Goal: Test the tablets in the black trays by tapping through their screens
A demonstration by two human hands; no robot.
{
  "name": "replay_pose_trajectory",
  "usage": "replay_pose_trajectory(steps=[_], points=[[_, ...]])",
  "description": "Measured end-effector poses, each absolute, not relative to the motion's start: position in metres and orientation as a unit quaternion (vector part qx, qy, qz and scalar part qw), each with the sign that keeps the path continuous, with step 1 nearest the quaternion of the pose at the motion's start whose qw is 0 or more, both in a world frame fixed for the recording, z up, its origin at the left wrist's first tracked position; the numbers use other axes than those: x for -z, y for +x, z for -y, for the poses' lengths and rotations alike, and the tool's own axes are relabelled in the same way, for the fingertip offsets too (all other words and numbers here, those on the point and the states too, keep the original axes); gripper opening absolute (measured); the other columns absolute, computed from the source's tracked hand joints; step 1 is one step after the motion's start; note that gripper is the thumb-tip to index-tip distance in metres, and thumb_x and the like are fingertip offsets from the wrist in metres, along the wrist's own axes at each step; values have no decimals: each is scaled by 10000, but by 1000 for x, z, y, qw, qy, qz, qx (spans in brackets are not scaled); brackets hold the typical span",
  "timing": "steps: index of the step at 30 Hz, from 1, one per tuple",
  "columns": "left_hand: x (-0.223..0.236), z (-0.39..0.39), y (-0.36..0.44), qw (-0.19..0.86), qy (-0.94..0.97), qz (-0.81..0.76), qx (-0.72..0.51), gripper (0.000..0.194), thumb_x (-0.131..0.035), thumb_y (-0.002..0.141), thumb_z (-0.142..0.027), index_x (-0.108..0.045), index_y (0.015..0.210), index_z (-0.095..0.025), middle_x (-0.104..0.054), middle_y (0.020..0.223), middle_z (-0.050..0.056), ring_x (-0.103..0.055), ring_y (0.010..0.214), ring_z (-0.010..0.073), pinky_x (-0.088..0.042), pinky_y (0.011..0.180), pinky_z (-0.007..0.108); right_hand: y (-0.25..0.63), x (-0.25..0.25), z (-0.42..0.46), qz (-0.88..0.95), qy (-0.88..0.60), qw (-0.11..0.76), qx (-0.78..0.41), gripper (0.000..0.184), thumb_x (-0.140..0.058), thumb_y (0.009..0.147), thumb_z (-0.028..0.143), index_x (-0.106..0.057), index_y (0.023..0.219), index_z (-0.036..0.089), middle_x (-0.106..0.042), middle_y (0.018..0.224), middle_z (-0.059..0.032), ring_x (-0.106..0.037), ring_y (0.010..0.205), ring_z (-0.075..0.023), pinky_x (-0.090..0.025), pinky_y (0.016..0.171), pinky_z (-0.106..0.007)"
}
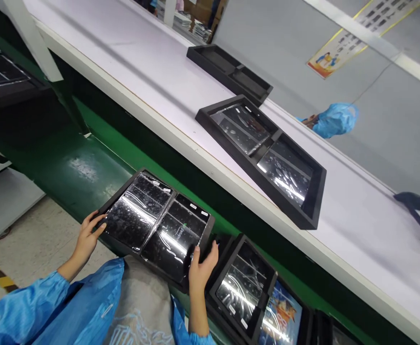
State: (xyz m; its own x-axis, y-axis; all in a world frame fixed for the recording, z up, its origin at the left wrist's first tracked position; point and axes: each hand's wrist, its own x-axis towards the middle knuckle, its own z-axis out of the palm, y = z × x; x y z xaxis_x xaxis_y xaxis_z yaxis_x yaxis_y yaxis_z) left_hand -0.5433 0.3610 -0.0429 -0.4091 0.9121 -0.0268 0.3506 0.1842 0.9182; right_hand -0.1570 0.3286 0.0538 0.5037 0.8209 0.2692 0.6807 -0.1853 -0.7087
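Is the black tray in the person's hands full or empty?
Full. Shiny plastic-wrapped flat items fill both compartments of the black tray between the left hand and right hand.

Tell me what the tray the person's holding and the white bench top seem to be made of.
The black tray looks like moulded plastic or dense foam, with a dull matte rim; I can't tell which. The glossy film over its contents shows streaky glare, so probably clear plastic. The white bench top looks like smooth laminate, given its soft even sheen.

A white conveyor belt [123, 57] carries an empty black divided tray [227, 67] and another [238, 159] holding film-wrapped panels [285, 175].
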Motion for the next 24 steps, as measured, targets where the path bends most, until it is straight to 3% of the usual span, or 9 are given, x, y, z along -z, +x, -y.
replay_pose_trajectory(steps=[3, 6, 16, 24], points=[[46, -362, -543, 312, 439, -706, -460, 421, -563, 810, -586, -683, 1077, -283, -503, 1374, 59, -436, 1335, 309, -267, 1188, 535, -136, -36, -314, 354, -809, 403, -240, 830, -439, 858, 681, -495, 1386, 43, -507, 1432, -222, -442, 1365, -334, -312, 1153, -478], [50, -363, -540, 315, 429, -708, -464, 414, -561, 808, -589, -693, 1067, -294, -504, 1376, 54, -445, 1325, 310, -277, 1178, 547, -133, -19, -303, 304, -810, 403, -297, 906, -411, 819, 753, -499, 1403, 66, -513, 1447, -182, -436, 1382, -312, -314, 1161, -423], [44, -365, -524, 298, 406, -708, -495, 369, -556, 833, -539, -710, 1056, -287, -516, 1369, 64, -447, 1313, 300, -281, 1166, 551, -134, -19, -305, 322, -838, 364, -249, 1023, -384, 752, 855, -510, 1405, 78, -544, 1414, -191, -481, 1343, -341, -390, 1107, -436], [38, -366, -519, 282, 415, -702, -505, 335, -543, 851, -499, -717, 1053, -296, -536, 1360, 55, -439, 1316, 283, -276, 1170, 536, -136, -24, -309, 338, -854, 342, -200, 924, -357, 741, 866, -598, 1347, 212, -665, 1256, -143, -580, 1230, -388, -525, 941, -470]])
